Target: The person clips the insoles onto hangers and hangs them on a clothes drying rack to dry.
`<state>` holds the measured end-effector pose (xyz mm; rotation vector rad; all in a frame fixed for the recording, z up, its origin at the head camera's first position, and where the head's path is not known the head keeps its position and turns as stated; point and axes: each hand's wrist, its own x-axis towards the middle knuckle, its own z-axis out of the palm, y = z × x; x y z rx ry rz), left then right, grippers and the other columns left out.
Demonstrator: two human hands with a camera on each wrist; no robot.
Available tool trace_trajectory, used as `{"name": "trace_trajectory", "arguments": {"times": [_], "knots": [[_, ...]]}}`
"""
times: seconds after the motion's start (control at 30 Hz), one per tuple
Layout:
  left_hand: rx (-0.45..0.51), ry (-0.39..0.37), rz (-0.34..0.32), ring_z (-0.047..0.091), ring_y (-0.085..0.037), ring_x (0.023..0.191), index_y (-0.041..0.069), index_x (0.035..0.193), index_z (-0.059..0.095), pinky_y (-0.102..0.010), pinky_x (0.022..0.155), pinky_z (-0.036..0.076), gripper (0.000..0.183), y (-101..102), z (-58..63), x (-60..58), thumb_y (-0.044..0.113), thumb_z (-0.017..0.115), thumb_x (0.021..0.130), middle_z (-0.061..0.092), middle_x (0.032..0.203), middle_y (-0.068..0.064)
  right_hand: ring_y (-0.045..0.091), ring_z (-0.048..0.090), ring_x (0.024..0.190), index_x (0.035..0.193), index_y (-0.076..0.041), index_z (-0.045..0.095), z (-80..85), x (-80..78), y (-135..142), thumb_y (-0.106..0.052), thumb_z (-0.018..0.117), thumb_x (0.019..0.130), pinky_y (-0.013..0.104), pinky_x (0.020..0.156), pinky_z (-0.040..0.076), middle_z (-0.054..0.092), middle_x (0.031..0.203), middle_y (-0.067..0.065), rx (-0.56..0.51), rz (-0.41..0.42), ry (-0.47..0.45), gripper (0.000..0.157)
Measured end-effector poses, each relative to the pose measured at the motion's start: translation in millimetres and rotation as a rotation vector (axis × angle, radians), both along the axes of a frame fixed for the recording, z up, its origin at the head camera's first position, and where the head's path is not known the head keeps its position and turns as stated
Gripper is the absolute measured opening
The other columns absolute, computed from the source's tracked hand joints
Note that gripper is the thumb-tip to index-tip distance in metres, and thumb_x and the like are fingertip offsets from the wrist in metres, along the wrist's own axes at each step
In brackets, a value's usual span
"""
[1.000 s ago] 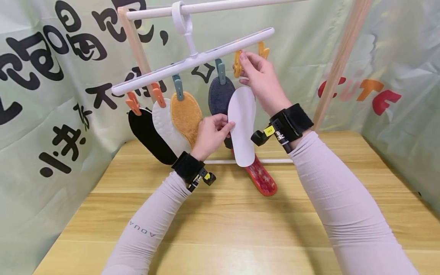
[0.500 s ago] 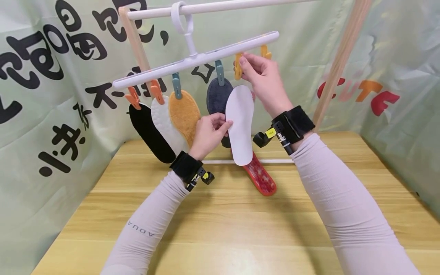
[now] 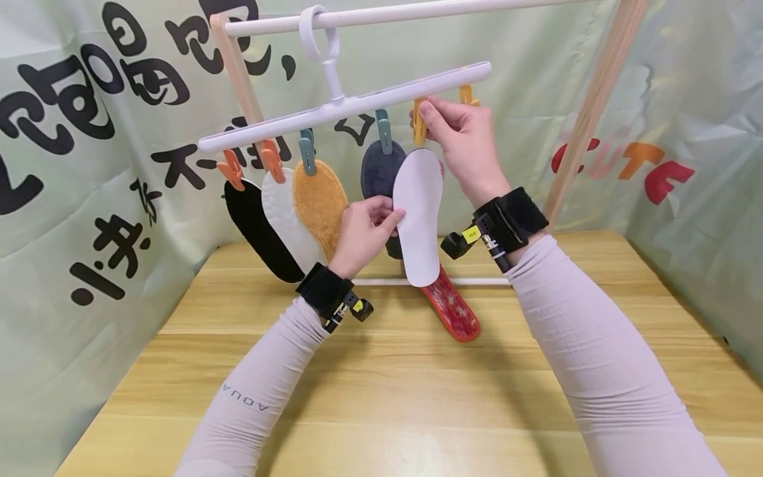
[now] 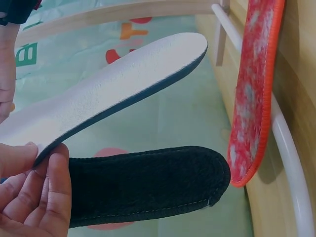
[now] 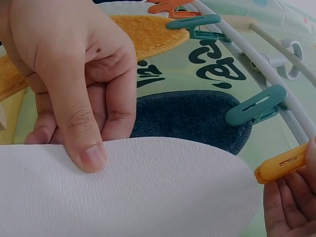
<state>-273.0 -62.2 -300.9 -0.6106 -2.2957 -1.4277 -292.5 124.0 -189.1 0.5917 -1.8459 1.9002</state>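
Note:
My left hand [image 3: 365, 228] pinches the edge of a white insole [image 3: 420, 218] between thumb and fingers, holding it upright under the hanger's right half. In the left wrist view its rim [image 4: 133, 101] looks dark. My right hand [image 3: 465, 142] pinches a yellow clip [image 3: 420, 126] that hangs from the white hanger [image 3: 268, 129]. The clip's tip is close to the insole's top end in the right wrist view; whether they touch I cannot tell. Behind the white insole, a dark blue insole [image 3: 378, 172] hangs from a teal clip [image 3: 384, 132].
On the left, a black insole [image 3: 253, 228], a white fluffy one [image 3: 286, 212] and an orange one [image 3: 322, 195] hang from clips. A red insole [image 3: 453, 308] shows low behind the white one. Another yellow clip [image 3: 467, 95] is at the right end. A rod [image 3: 405, 12] carries the hanger.
The hanger's right end has tipped lower. My right hand and the yellow clip have come down nearer the white insole's top, while my left hand keeps its hold almost in place.

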Motion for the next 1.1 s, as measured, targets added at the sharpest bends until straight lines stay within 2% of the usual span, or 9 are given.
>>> {"name": "trace_trajectory", "arguments": {"times": [0.1,0.33,0.6,0.7,0.9,1.1], "knots": [[0.002,0.009,0.0,0.077,-0.041,0.076,0.0,0.101,0.075,-0.023,0.061,0.053,0.017,0.6,0.3,-0.4,0.016,0.075,0.102,0.08,0.089,-0.017,0.007,0.078,0.098,0.13,-0.004,0.076,-0.5,0.0,0.2,-0.018,0.072,0.104,0.029,0.099,0.061,0.08,0.12,0.017,0.004,-0.008,0.014,0.03],[0.02,0.01,-0.008,0.076,-0.043,0.077,-0.001,0.101,0.075,-0.022,0.062,0.052,0.017,2.5,1.4,-0.4,0.015,0.075,0.102,0.079,0.088,-0.018,0.013,0.079,0.109,0.13,-0.007,0.077,-1.6,0.6,1.4,-0.02,0.072,0.104,0.031,0.102,0.06,0.081,0.118,0.015,0.042,-0.035,0.005,0.03],[0.029,0.031,-0.001,0.076,-0.037,0.075,-0.001,0.101,0.075,-0.024,0.065,0.055,0.016,4.0,4.2,-0.6,0.015,0.075,0.102,0.079,0.088,-0.017,0.007,0.079,0.097,0.125,-0.005,0.079,-2.8,0.0,1.5,-0.019,0.074,0.103,0.029,0.098,0.062,0.084,0.103,0.004,0.029,-0.029,0.02,0.027],[0.033,0.047,0.003,0.076,-0.034,0.074,-0.001,0.101,0.076,-0.025,0.067,0.058,0.017,4.1,5.8,-1.2,0.015,0.075,0.102,0.079,0.088,-0.016,0.006,0.078,0.098,0.124,-0.006,0.08,-3.2,0.0,1.3,-0.022,0.075,0.102,0.025,0.097,0.061,0.084,0.099,-0.001,0.05,-0.046,0.018,0.027],[0.018,0.063,0.019,0.077,-0.034,0.075,0.0,0.101,0.076,-0.026,0.067,0.058,0.018,3.8,6.4,-1.5,0.018,0.076,0.102,0.079,0.088,-0.015,0.006,0.073,0.104,0.124,-0.008,0.08,-6.0,-0.4,1.1,-0.025,0.075,0.103,0.021,0.086,0.056,0.084,0.101,-0.003,0.109,-0.094,0.008,0.028],[0.03,0.068,0.018,0.077,-0.036,0.075,0.0,0.101,0.076,-0.026,0.067,0.057,0.018,3.7,6.0,-1.9,0.017,0.076,0.102,0.079,0.086,-0.016,0.007,0.072,0.107,0.127,-0.01,0.079,-8.0,-2.0,0.4,-0.026,0.074,0.103,0.021,0.086,0.056,0.084,0.11,0.003,0.109,-0.1,-0.005,0.029]]}}
